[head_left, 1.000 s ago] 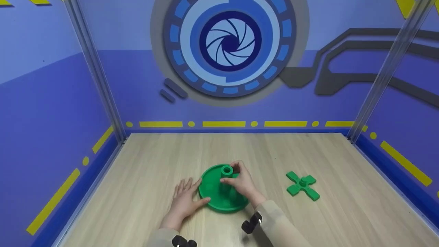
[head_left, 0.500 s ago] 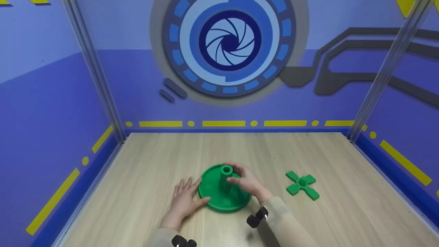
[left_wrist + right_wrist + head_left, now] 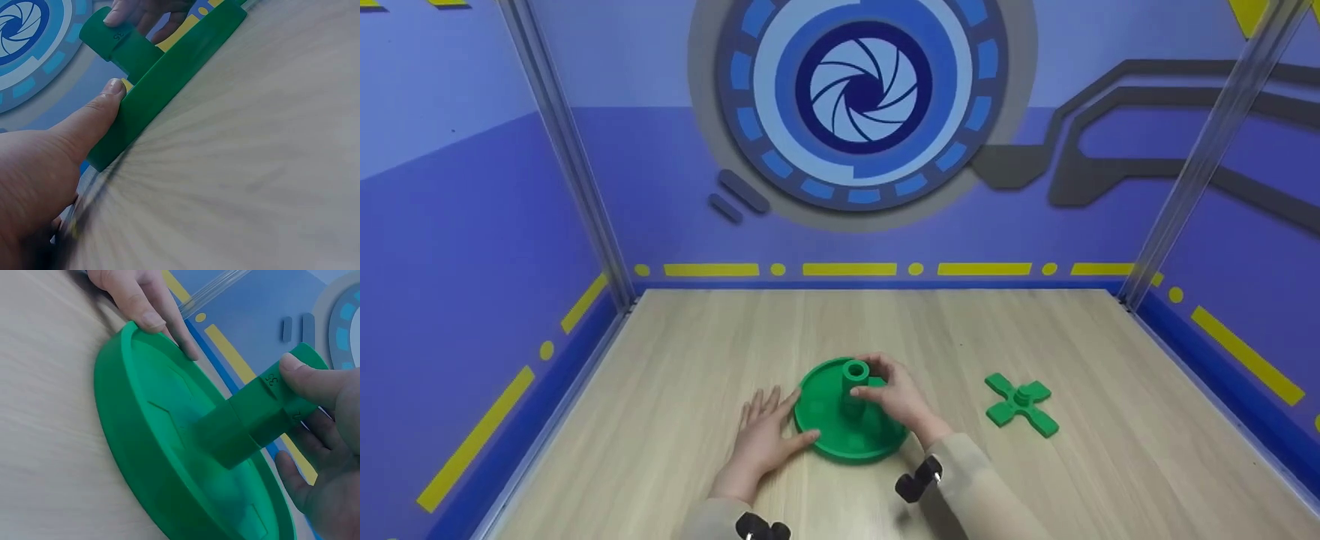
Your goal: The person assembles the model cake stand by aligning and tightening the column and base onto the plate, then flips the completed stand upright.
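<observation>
A round green dish [image 3: 821, 409] with a raised rim lies on the table. Upright on its floor, about the middle, stands a thick green tube [image 3: 853, 384] with a hollow top. Faceted sides and small dark markings show on the tube [image 3: 247, 416] in the right wrist view. My right hand [image 3: 901, 397] grips the tube's upper part, thumb on the near side and fingers behind. At the dish's left, my left hand [image 3: 765, 444] is spread out straight, its thumb touching the rim and its other fingers along the outer edge.
To the right of the dish lies a green four-armed cross piece [image 3: 1021, 409] with a stepped round peg at its centre. The wooden table [image 3: 697, 330] is bounded by a printed blue back wall [image 3: 660, 225] and side walls.
My right hand has swung round the tube to the right, its wrist now farther right than a second ago, after a slight drift back. The left hand and dish stay put.
</observation>
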{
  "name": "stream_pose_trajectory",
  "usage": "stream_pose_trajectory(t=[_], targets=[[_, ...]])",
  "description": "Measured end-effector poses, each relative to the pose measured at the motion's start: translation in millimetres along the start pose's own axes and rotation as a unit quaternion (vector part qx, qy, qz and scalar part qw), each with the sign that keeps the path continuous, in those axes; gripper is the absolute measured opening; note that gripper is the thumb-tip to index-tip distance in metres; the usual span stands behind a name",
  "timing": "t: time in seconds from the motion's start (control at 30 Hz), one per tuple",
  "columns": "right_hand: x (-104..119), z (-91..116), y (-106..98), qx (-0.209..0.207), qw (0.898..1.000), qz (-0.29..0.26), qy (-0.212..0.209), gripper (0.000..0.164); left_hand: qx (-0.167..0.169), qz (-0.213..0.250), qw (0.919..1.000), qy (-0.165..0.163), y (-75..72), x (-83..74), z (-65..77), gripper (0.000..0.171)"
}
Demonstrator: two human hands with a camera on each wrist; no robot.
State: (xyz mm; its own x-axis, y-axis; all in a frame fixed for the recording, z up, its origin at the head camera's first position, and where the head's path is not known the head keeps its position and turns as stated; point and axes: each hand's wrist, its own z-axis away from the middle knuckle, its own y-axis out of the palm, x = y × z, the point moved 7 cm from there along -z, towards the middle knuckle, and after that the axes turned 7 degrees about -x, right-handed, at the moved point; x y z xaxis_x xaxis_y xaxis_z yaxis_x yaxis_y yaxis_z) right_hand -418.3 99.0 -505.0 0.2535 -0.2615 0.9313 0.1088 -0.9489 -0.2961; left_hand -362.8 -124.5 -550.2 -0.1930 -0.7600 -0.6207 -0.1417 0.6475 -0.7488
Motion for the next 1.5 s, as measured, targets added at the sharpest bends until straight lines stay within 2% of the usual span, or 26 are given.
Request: stream_pose_trajectory(t=[0.3, 0.5, 1.27, 1.5], targets=[[-1.5, -0.5, 1.1, -0.049, 0.999, 0.002, -0.007, 0.048, 0.001, -0.002, 1.0000, 0.000, -0.2, 0.4, -0.1, 0.089], [-4.6, -1.4, 2.0, -0.055, 0.998, 0.009, 0.015, 0.053, 0.000, 0.002, 1.0000, 0.001, -0.1, 0.7, -0.8, 0.090], [-4.8, 3.7, 6.2, -0.096, 0.995, 0.014, 0.008, 0.054, 0.002, -0.005, 1.0000, -0.006, 1.2, 1.8, -1.3, 0.091], [-3.8, 4.4, 6.6, -0.113, 0.994, -0.001, -0.010, 0.052, 0.001, 0.000, 1.0000, -0.004, 0.8, 0.6, -0.9, 0.091]])
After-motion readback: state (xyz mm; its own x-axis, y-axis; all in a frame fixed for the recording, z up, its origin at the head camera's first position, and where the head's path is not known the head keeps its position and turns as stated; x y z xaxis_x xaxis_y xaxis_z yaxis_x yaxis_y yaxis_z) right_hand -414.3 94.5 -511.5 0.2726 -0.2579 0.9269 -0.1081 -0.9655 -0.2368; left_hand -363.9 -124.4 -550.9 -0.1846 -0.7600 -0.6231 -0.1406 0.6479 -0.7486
